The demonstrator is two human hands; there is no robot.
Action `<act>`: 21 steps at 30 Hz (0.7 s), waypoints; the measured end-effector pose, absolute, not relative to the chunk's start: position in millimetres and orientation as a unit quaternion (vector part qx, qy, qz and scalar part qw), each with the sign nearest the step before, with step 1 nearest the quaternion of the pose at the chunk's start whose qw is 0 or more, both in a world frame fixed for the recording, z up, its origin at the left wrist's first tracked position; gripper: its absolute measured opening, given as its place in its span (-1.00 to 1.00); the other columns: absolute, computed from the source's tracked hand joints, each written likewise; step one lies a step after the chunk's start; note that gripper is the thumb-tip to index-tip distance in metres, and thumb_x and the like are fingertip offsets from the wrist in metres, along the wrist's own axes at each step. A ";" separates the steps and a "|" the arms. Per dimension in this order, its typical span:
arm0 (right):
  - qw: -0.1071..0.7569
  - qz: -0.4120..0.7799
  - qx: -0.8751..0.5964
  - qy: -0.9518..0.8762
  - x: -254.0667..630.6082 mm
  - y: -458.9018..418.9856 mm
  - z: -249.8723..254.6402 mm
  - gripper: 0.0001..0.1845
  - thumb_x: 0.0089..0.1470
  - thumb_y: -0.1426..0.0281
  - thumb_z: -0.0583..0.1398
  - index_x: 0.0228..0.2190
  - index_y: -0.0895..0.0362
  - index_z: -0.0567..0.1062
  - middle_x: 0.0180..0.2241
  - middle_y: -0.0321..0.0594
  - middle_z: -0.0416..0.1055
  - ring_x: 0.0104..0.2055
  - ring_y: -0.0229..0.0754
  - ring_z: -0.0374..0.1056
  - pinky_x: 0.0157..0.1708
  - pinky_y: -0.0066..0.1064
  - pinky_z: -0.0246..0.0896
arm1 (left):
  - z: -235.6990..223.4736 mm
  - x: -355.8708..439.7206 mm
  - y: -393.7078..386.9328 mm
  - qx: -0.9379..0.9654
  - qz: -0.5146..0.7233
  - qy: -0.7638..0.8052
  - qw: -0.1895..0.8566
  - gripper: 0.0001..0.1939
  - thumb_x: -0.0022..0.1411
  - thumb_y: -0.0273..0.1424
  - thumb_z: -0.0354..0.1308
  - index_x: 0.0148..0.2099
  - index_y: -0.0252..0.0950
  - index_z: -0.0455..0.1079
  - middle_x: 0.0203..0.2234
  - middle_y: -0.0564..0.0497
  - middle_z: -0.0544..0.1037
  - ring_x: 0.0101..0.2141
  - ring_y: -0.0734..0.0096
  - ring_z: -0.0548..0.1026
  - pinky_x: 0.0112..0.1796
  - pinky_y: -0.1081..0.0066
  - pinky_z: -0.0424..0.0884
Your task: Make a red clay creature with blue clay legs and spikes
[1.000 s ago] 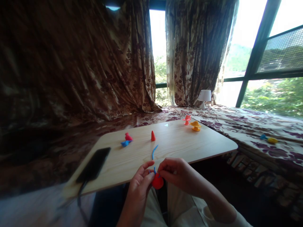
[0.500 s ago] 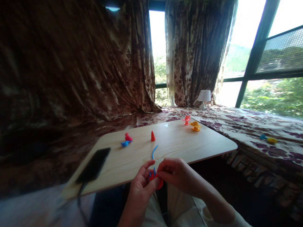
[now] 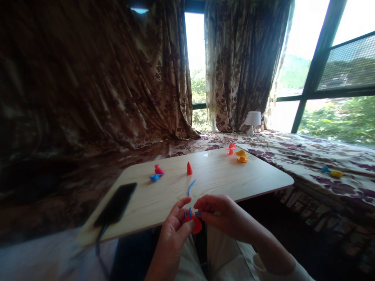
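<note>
- Red rounded piece (image 3: 197, 227): held over the lap, just off the near edge of the wooden table (image 3: 222, 177). Table bears the other shaped pieces, well apart from the hands: yellow piece (image 3: 242, 156) and pink piece (image 3: 231, 148) at the far right, blue piece (image 3: 155, 178) beside a crimson piece (image 3: 159, 169) at the left.
- Left hand (image 3: 175, 227): thumb and fingers pinched around the red rounded piece, covering its left side. Right hand (image 3: 217, 210): thumb and fingertips brought together on a thin blue strip (image 3: 199, 214), little gap between them.
- Progress, judged: part-way. Two short blue prongs (image 3: 190, 213) appear set on the upper side of the red rounded piece; third strip is at the right fingertips, and whether it is fixed to the red is too small to tell. Unattached: red cone (image 3: 189, 168), upright, and loose blue strand (image 3: 191, 188), flat on the table.
- Orientation: red rounded piece is near round, no clear long axis; bulging side faces down and right, pronged side up. Prongs point upward. Blue strand's long axis runs away from the person, far end veering right.
</note>
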State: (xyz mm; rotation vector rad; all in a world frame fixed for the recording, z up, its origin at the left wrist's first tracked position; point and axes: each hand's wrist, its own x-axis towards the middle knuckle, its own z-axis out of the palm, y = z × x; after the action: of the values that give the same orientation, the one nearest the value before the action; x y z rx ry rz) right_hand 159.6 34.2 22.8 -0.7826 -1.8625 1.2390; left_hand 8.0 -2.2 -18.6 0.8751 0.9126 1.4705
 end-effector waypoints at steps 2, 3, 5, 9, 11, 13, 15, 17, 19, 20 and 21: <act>0.385 0.485 -0.302 -0.725 159.6 34.5 22.1 -0.85 -0.08 0.53 0.17 -0.38 0.18 0.49 -0.49 -0.31 0.42 -0.44 -0.28 0.35 -0.41 -0.51 0.25 | -18.3 7.7 -2.1 0.372 0.627 0.386 0.565 -0.40 -0.13 -0.36 0.35 0.03 -0.24 0.36 -0.48 0.08 0.49 -0.45 0.51 0.40 -0.37 0.49 0.25; 0.385 0.489 -0.298 -0.724 159.7 34.7 21.6 -0.85 -0.08 0.53 0.17 -0.37 0.18 0.49 -0.49 -0.30 0.43 -0.44 -0.28 0.35 -0.41 -0.50 0.26 | -18.2 7.4 -2.1 0.371 0.627 0.386 0.566 -0.40 -0.13 -0.36 0.35 0.03 -0.25 0.36 -0.49 0.08 0.49 -0.46 0.52 0.39 -0.37 0.49 0.25; 0.381 0.501 -0.291 -0.720 159.8 35.4 20.8 -0.86 -0.07 0.52 0.16 -0.37 0.19 0.48 -0.48 -0.29 0.44 -0.43 -0.27 0.36 -0.40 -0.49 0.27 | -18.2 6.8 -1.9 0.370 0.629 0.384 0.566 -0.40 -0.13 -0.37 0.36 0.03 -0.24 0.36 -0.49 0.08 0.49 -0.45 0.52 0.39 -0.36 0.49 0.26; 0.383 0.501 -0.289 -0.720 160.0 36.5 21.3 -0.85 -0.07 0.52 0.17 -0.35 0.20 0.47 -0.48 -0.26 0.46 -0.43 -0.26 0.38 -0.40 -0.47 0.27 | -18.9 5.5 -1.3 0.374 0.627 0.379 0.568 -0.40 -0.11 -0.37 0.35 0.04 -0.24 0.34 -0.47 0.09 0.49 -0.44 0.51 0.40 -0.35 0.49 0.26; 0.387 0.483 -0.294 -0.728 160.1 36.2 23.0 -0.83 -0.06 0.52 0.17 -0.34 0.21 0.48 -0.50 -0.27 0.45 -0.45 -0.27 0.36 -0.42 -0.49 0.26 | -19.3 5.1 -0.8 0.377 0.627 0.374 0.569 -0.40 -0.11 -0.37 0.35 0.04 -0.25 0.34 -0.47 0.09 0.48 -0.44 0.51 0.40 -0.35 0.48 0.26; 0.387 0.459 -0.299 -0.742 160.0 35.3 24.7 -0.81 -0.06 0.54 0.15 -0.33 0.21 0.50 -0.52 -0.30 0.43 -0.48 -0.30 0.32 -0.45 -0.50 0.23 | -19.6 4.9 -0.5 0.380 0.627 0.371 0.570 -0.40 -0.09 -0.37 0.35 0.05 -0.25 0.33 -0.47 0.08 0.49 -0.44 0.50 0.41 -0.35 0.48 0.27; 0.383 0.420 -0.310 -0.762 159.4 34.3 25.5 -0.78 -0.05 0.56 0.13 -0.33 0.20 0.52 -0.54 -0.32 0.42 -0.50 -0.32 0.29 -0.45 -0.51 0.21 | -19.7 4.9 -0.3 0.383 0.626 0.367 0.571 -0.41 -0.08 -0.37 0.34 0.05 -0.26 0.32 -0.47 0.07 0.49 -0.44 0.51 0.41 -0.36 0.48 0.27; 0.380 0.369 -0.324 -0.783 158.1 34.2 25.3 -0.74 -0.06 0.58 0.11 -0.34 0.18 0.55 -0.54 -0.33 0.43 -0.50 -0.32 0.27 -0.45 -0.52 0.19 | -19.8 4.9 -0.1 0.387 0.627 0.362 0.572 -0.42 -0.07 -0.39 0.33 0.06 -0.26 0.32 -0.47 0.08 0.49 -0.45 0.52 0.41 -0.37 0.49 0.27; 0.379 0.328 -0.337 -0.797 156.4 35.5 24.3 -0.72 -0.06 0.58 0.09 -0.35 0.17 0.57 -0.53 -0.33 0.45 -0.49 -0.32 0.28 -0.45 -0.52 0.18 | -19.7 5.1 0.0 0.387 0.630 0.356 0.572 -0.42 -0.07 -0.40 0.33 0.05 -0.26 0.33 -0.48 0.07 0.49 -0.45 0.52 0.41 -0.37 0.50 0.27; 0.379 0.317 -0.341 -0.800 155.7 36.6 23.9 -0.71 -0.05 0.58 0.09 -0.35 0.16 0.57 -0.53 -0.33 0.46 -0.49 -0.32 0.28 -0.45 -0.52 0.18 | -19.5 5.1 0.0 0.385 0.631 0.353 0.573 -0.42 -0.07 -0.40 0.33 0.05 -0.26 0.33 -0.48 0.07 0.49 -0.45 0.53 0.41 -0.37 0.51 0.27; 0.378 0.310 -0.343 -0.802 155.1 37.7 23.7 -0.71 -0.05 0.57 0.09 -0.34 0.16 0.57 -0.53 -0.33 0.47 -0.49 -0.32 0.29 -0.45 -0.52 0.19 | -19.1 5.2 0.1 0.381 0.633 0.351 0.575 -0.42 -0.07 -0.41 0.33 0.05 -0.26 0.33 -0.48 0.07 0.50 -0.45 0.53 0.42 -0.37 0.51 0.28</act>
State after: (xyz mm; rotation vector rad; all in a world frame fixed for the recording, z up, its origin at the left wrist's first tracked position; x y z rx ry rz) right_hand 155.1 37.7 23.7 -0.8759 -2.0503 0.7923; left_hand 5.2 0.1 -19.1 0.8932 0.8223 1.4836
